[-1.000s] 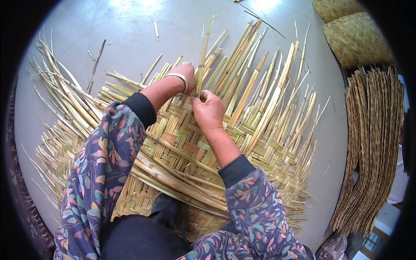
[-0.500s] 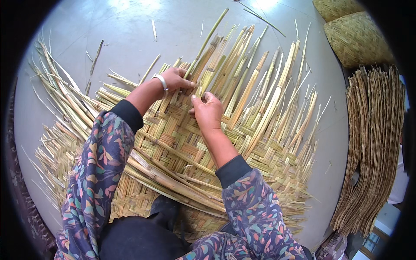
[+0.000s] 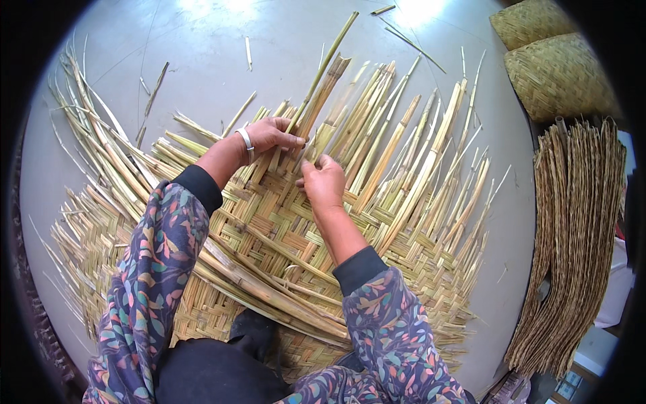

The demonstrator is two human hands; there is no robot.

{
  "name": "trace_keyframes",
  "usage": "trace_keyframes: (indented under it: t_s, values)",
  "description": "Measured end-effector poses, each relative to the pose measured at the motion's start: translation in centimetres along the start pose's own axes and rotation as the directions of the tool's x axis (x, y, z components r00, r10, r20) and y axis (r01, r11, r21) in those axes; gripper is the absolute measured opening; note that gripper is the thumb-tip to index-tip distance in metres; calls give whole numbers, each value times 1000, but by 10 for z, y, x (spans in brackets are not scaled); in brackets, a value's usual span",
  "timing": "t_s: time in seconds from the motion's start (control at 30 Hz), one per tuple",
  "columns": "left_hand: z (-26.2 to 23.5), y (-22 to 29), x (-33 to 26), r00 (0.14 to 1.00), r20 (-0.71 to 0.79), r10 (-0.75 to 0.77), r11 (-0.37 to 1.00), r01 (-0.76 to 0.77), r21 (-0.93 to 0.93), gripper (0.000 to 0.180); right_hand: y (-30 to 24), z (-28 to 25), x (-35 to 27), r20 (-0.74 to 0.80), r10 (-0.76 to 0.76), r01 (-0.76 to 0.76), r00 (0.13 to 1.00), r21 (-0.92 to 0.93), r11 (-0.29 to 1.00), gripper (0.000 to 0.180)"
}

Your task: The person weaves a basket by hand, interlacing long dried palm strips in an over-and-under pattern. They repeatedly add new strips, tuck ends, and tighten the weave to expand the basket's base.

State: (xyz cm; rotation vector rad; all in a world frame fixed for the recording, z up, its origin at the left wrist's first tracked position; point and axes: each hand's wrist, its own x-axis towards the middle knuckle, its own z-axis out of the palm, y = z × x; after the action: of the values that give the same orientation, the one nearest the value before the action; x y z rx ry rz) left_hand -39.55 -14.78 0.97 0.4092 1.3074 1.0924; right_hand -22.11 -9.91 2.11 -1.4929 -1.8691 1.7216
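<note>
A partly woven mat (image 3: pixel 296 236) of flattened, straw-coloured reed strips lies on the floor in front of me, loose strip ends fanning out along its far edge. My left hand (image 3: pixel 272 137), a white bangle on its wrist, is closed around strips at that edge. From its grip a brown reed strip (image 3: pixel 323 97) and a thin green one stick up and away from me. Just to the right, my right hand (image 3: pixel 323 182) pinches low on a pale reed strip (image 3: pixel 325 137), smeared by motion. Its fingertips are partly hidden.
A bundle of long loose reeds (image 3: pixel 249 276) lies across the mat near my knees. More long strips (image 3: pixel 101 141) curve out at the left. Stray reed pieces (image 3: pixel 417 47) lie on the grey floor. Rolled woven mats (image 3: pixel 562 74) and a thick brown stack (image 3: pixel 572 249) stand at the right.
The brown strip at my left hand now stands apart from the strips to its right, with a gap between. The pale strip by my right hand has moved and is blurred. The whole view has shifted slightly.
</note>
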Motion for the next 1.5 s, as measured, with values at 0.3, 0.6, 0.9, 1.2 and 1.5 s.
trace_keyframes:
  t_s: [0.3, 0.6, 0.9, 1.2, 1.5]
  values:
    - [-8, -8, -10, 995, 48, 86, 949, -67, -307, 39, -8, -12, 29, 356, -237, 411, 904, -568, 713, 25]
    - [0, -18, -20, 938, -317, 139, 904, -252, -347, 26, -5, -19, 44, 435, -10, 169, 900, -328, 929, 29]
    - [-4, -57, -29, 652, -621, 435, 889, -202, 410, 15, -3, -10, 36, 272, -77, 219, 959, -544, 810, 24]
    - [-5, -62, -30, 662, -685, 305, 927, -44, 371, 13, 2, -15, -3, 190, -307, 361, 933, -495, 790, 29]
    - [18, -66, -63, 574, -726, 379, 902, -55, 428, 40, 56, -37, -50, 314, -675, 603, 668, -760, 244, 49]
